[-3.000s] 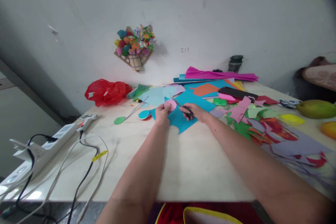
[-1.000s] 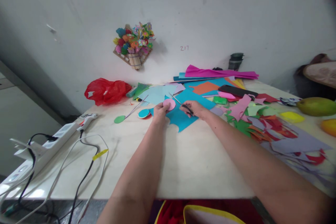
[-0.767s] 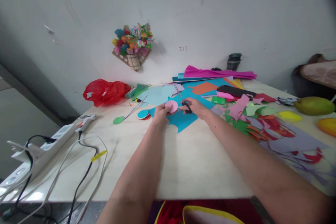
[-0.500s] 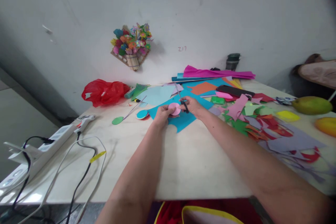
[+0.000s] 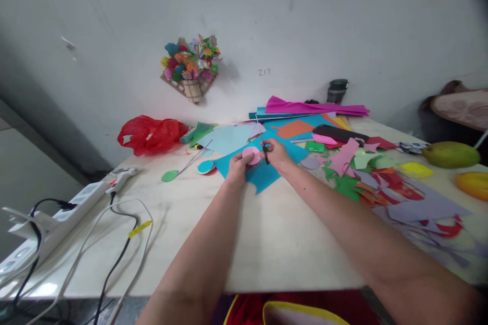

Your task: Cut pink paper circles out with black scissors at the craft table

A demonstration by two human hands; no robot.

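My left hand (image 5: 238,164) is closed on the left edge of a pink paper circle (image 5: 250,155), held above a blue sheet of paper (image 5: 269,175). My right hand (image 5: 275,154) grips a pair of scissors (image 5: 261,129) by the dark handles, with the blades pointing up and away from me. Its fingers come close to the circle's right edge; whether they touch it I cannot tell. Left of my hands lie stacked paper circles, a blue one (image 5: 206,167) on top. Farther left is a green circle (image 5: 170,176) beside a thin stick (image 5: 194,157).
Paper scraps (image 5: 396,183) cover the table's right side, near a black phone (image 5: 340,133) and a mango (image 5: 451,155). A red plastic bag (image 5: 150,134) sits at the back left. A power strip (image 5: 82,203) and cables (image 5: 143,259) run along the left edge.
The scissors have turned slightly, their handles now closer to the pink circle's right edge. My right hand has shifted a little to the left. My left hand still holds the circle.
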